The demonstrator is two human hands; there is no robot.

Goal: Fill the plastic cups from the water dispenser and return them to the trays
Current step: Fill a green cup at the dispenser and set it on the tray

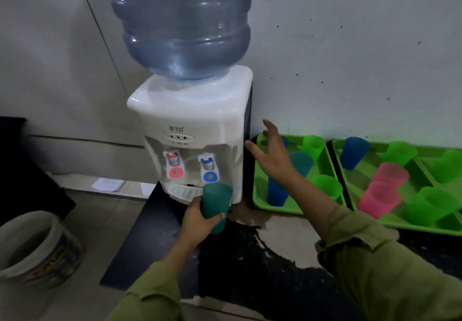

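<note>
Our left hand (195, 218) gripped a teal cup (216, 205) just below the blue tap (209, 168) of the water dispenser (195, 120), with no water seen running. Our right hand (271, 153) hovered, fingers spread and holding nothing, over the left tray (257, 204). We could not tell whether its cups (313, 145) held water, so most filling seemed left.

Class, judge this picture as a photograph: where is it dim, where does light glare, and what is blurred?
Head view, light: dim overall, counter nearly black, glare on the white dispenser top, green trays tinting the wall behind. Head view, focus: right hand and pink cups blurred; teal cup in the left hand sharper.
</note>
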